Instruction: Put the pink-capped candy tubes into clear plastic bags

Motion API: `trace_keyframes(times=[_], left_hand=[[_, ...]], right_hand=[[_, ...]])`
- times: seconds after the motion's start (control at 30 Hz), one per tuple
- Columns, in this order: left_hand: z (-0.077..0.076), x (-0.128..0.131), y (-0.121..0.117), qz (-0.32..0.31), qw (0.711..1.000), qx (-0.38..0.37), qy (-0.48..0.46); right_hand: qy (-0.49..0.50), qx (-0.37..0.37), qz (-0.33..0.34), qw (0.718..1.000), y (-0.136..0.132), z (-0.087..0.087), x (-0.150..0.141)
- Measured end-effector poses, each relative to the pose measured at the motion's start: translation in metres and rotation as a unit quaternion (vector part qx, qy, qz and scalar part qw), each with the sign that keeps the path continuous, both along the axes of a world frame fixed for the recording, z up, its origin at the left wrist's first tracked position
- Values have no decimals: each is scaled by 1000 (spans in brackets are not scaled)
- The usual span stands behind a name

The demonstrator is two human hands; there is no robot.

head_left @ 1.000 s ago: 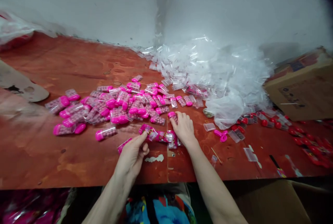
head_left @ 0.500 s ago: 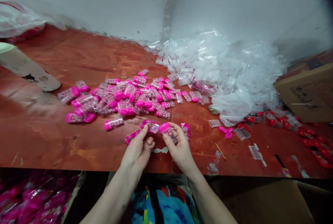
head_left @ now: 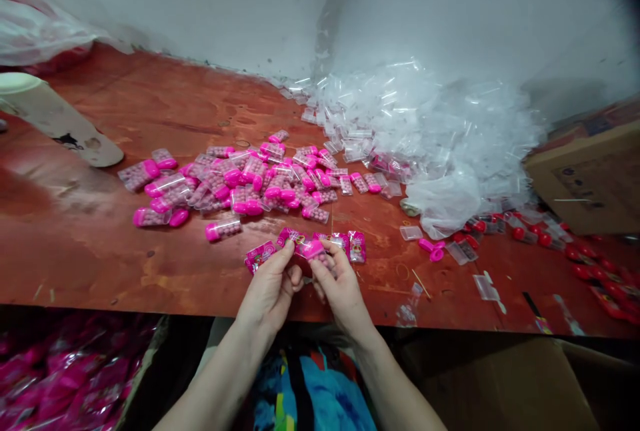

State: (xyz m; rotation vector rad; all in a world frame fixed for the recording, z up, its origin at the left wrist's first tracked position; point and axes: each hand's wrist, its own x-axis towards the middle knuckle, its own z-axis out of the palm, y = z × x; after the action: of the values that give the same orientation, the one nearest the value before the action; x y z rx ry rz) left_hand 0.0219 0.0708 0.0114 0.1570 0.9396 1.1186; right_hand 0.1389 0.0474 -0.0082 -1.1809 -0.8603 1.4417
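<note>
My left hand (head_left: 273,287) pinches a small pink printed packet (head_left: 289,236) between thumb and fingers. My right hand (head_left: 344,292) grips a clear pink-capped container (head_left: 314,250) of small pink balls. The container's cap end meets the packet's edge; whether it is inside the packet I cannot tell. Another printed packet (head_left: 260,257) lies left of my hands, and one more (head_left: 357,247) lies to the right. Beyond them spreads a pile of similar filled containers (head_left: 253,177). A single filled container (head_left: 223,229) lies nearer, in front of the pile.
Clear empty containers (head_left: 430,117) are heaped against the wall. Red-capped pieces (head_left: 607,274) and a cardboard box (head_left: 587,177) stand at right. A pale tumbler-like object (head_left: 60,117) is at left. Pink packages (head_left: 65,377) fill a container below the table's front edge.
My right hand has brought the pink-capped container slightly left, up against the packet in my left hand. The view has shifted a little.
</note>
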Motion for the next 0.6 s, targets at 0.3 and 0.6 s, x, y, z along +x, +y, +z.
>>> trace_keyframes(times=[0.3, 0.6], left_hand=[[0, -1, -9, -85, 995, 26, 47], [0, -14, -12, -191, 977, 90, 41]], right_hand=[[-110, 44, 13, 993, -12, -2, -5], [113, -64, 161, 978, -15, 11, 10]])
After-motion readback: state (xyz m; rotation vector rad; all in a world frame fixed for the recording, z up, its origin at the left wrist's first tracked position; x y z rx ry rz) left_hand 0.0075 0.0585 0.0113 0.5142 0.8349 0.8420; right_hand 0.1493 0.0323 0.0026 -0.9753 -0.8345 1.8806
